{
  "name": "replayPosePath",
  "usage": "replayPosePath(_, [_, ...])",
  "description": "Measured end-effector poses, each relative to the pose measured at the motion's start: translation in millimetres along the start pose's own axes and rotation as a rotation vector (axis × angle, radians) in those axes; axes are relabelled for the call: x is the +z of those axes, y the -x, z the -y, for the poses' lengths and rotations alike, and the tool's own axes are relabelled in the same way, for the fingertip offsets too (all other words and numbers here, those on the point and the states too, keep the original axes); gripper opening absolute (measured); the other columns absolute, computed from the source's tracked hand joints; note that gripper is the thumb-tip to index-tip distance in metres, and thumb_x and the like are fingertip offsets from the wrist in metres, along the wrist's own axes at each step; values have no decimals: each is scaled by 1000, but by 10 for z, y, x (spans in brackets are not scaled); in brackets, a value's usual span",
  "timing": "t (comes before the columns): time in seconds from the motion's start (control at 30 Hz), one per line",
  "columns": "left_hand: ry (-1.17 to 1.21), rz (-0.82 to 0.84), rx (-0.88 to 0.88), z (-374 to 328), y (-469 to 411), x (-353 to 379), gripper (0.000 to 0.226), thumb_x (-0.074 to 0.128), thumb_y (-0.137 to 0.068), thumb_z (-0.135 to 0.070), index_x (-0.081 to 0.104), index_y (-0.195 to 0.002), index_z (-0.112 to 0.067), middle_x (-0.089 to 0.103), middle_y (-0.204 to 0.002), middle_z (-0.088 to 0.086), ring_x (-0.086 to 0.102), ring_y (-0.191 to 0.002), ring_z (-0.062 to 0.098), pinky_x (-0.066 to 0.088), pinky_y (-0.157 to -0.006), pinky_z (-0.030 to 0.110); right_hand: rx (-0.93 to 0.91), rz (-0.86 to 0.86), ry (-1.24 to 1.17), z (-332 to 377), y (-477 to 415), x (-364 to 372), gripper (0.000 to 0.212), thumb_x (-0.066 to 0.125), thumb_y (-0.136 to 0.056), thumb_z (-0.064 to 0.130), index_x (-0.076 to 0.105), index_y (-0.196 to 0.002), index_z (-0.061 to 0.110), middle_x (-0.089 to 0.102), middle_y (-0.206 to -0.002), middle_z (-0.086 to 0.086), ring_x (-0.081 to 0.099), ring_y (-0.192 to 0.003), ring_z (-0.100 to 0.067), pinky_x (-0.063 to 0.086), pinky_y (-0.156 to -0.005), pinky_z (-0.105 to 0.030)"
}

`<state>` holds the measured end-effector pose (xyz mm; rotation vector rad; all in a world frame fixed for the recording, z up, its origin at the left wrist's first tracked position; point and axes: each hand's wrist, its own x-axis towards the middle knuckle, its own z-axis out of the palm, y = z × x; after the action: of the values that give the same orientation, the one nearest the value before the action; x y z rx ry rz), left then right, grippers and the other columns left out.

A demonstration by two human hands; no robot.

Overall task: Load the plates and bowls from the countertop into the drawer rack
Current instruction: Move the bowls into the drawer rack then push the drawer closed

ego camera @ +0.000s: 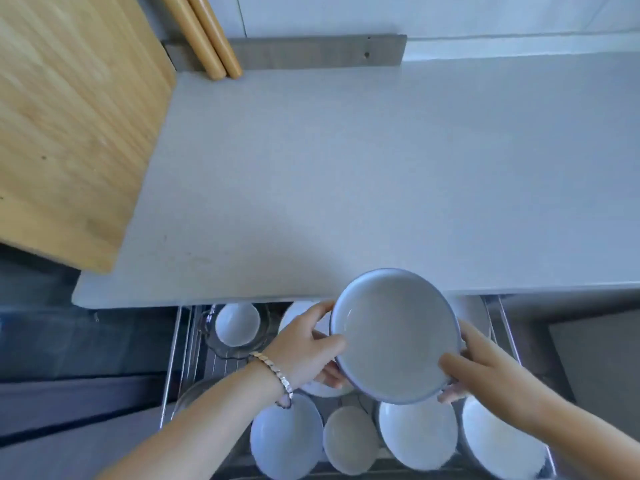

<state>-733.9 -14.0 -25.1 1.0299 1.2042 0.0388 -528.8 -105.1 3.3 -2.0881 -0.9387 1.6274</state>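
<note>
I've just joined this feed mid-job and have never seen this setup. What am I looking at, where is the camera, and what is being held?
There is no machine here: a person works with bare hands. The single picture comes from a camera worn on the head, looking down. The left hand, with a bracelet, and the right hand together hold a blue-rimmed dish above the open drawer rack, where several bowls already sit. On the countertop a wooden board sits at the left, and two wooden rods lean at the back.
</note>
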Motion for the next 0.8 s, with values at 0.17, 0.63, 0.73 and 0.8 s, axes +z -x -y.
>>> replayPosePath(0.17, [0,5,-87,527,-33,957,47,42,-89,-4,42,-128,-29,66,-71,0,64,-49,17,59,-53,27,82,-44,129,-1008,171,-120,45,44,-86,8,32,-113,42,67,-85,-10,69,-71,-23,56,-77,-44])
replayPosePath(0.63, [-532,-172,-296,1109,-576,1672,36,38,-96,-16,43,-132,-13,57,-127,10,51,-80,17,46,-76,23,270,-50,125,-2052,-518,271,61,41,-89,6,19,-145,19,46,-122,-24,52,-84,-34,49,-55,-32])
replayPosePath(0.73, [-536,-187,-302,1225,-686,1695,37,39,-96,-15,43,-132,-12,57,-126,11,49,-83,16,45,-66,29,252,-60,156,-2159,-571,310,65,41,-88,7,17,-146,21,46,-120,-22,55,-83,-34,54,-69,-42])
replayPosePath(0.8, [-436,-209,-326,1317,-741,1704,38,40,-95,-13,43,-133,-11,56,-123,13,50,-83,20,52,-63,28,234,-71,185,-2189,-604,336,65,41,-88,8,18,-146,20,45,-118,-20,51,-82,-32,47,-68,-36])
